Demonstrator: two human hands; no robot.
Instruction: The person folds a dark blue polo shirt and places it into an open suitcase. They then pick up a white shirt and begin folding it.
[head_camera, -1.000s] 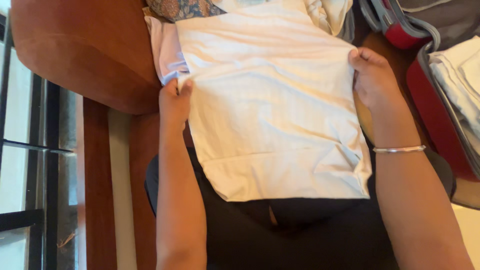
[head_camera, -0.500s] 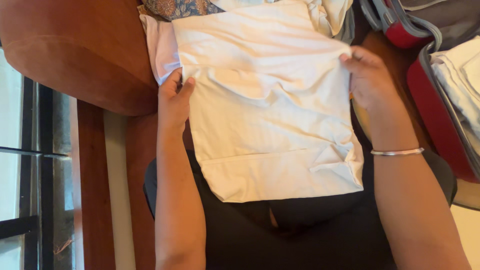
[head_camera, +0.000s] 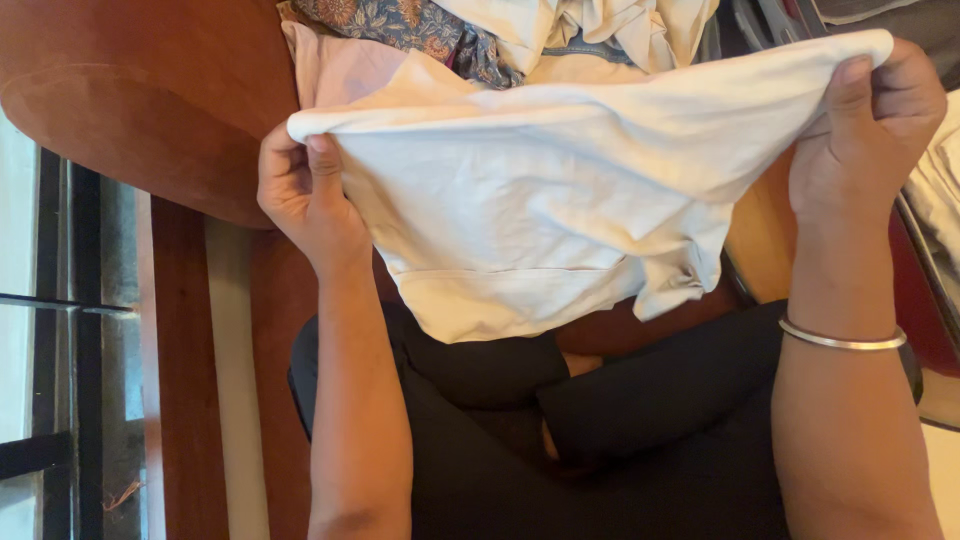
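While pinched, white garment (head_camera: 540, 200) hangs above lap.

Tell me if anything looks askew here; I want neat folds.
The white garment hangs unevenly between the left hand and right hand: its right end is held higher, and its lower right corner is bunched and wrinkled. Behind it, the pile of clothes lies crumpled.
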